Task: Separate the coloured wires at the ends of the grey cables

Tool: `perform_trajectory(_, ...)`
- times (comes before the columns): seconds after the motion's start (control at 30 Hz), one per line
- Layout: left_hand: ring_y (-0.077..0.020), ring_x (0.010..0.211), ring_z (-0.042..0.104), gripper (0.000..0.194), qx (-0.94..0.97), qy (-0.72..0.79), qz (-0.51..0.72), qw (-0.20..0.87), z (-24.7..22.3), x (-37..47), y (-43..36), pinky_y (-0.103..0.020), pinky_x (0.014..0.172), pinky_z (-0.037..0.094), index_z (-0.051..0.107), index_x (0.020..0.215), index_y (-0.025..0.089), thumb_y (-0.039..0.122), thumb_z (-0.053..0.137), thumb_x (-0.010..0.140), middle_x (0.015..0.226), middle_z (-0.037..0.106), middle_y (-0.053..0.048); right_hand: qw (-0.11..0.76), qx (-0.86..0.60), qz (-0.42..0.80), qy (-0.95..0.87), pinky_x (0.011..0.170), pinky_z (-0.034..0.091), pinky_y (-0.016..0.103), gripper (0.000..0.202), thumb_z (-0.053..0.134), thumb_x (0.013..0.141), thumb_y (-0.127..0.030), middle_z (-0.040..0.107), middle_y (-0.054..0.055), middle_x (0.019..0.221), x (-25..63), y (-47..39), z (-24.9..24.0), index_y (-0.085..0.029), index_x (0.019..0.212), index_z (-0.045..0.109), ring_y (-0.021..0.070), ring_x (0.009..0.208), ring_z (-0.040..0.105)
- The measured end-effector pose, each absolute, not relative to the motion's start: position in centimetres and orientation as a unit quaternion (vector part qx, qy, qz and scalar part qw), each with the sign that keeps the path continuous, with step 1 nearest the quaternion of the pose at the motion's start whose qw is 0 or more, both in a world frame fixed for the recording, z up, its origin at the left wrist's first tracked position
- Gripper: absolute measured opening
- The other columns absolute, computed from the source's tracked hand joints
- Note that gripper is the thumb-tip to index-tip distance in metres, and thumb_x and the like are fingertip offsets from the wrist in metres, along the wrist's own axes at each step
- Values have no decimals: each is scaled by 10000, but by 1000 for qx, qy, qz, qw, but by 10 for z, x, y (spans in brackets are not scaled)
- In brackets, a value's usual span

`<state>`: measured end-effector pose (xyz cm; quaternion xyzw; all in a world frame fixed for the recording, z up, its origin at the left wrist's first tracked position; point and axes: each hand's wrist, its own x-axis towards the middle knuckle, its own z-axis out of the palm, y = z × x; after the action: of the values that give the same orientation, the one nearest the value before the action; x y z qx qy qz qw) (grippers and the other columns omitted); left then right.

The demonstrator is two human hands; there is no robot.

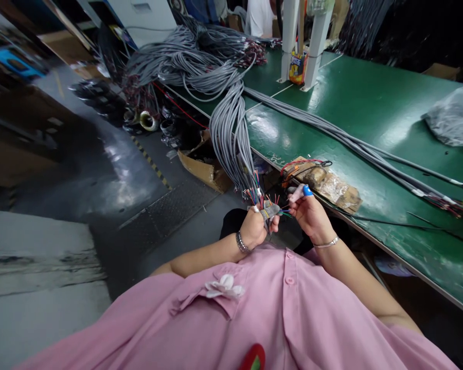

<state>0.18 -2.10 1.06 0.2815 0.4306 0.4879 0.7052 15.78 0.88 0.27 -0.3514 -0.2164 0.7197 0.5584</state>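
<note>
I'm holding gray cables [233, 128] snug in my left grip [255, 226] so thin wires [284, 211] are standing out beside it, but can't tell if my right grip [310, 216] is pinching any.

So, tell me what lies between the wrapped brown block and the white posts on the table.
Grey cables, running across the green table; the head view shows this.

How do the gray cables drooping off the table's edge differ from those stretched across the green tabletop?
The drooping cables curve downward; the tabletop cables lie nearly straight. The drooping cables make a thicker bundle than the tabletop cables. The drooping cables' near ends are by the left hand; the tabletop cables' near ends lie untouched. Both are gray, with coloured wires at the ends.
</note>
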Motion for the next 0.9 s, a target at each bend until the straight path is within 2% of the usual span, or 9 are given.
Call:
perform_trajectory(0.2, -108, 344, 496, 299, 278, 441, 479, 706, 12, 6, -22, -209, 337, 308, 558, 723, 165, 408, 709, 637, 486, 577, 17, 570, -350, 711, -214, 529, 507, 204, 343, 693, 789, -537, 698, 7, 776, 159, 8, -2, -196, 819, 678, 90, 577, 567)
perform_trajectory(0.4, -102, 352, 494, 294, 274, 436, 476, 713, 16, 11, -20, -209, 351, 332, 558, 727, 163, 398, 715, 643, 498, 588, 13, 575, -305, 744, -150, 559, 538, 219, 302, 784, 710, -486, 728, -6, 853, 161, 15, -11, -216, 766, 660, 98, 625, 619)
perform_trajectory(0.63, -106, 346, 498, 333, 263, 444, 471, 715, 11, 18, -18, -203, 345, 349, 516, 728, 176, 400, 742, 630, 491, 594, 18, 611, -321, 716, -108, 518, 528, 193, 244, 794, 738, -410, 698, -17, 737, 153, 22, -11, -214, 789, 658, 92, 583, 598)
perform_trajectory(0.73, -109, 336, 497, 330, 265, 448, 469, 713, 9, 18, -19, -202, 338, 333, 526, 737, 173, 397, 740, 623, 488, 595, 18, 610, -324, 714, -114, 513, 519, 207, 262, 764, 754, -457, 705, -11, 764, 151, 20, -9, -223, 798, 654, 101, 584, 595)
perform_trajectory(0.9, -101, 343, 498, 339, 274, 437, 470, 716, 11, 14, -22, -205, 342, 319, 547, 712, 164, 424, 743, 620, 490, 594, 14, 575, -288, 751, -152, 545, 514, 235, 401, 654, 766, -628, 721, 12, 857, 153, 12, -9, -229, 799, 653, 116, 614, 601)
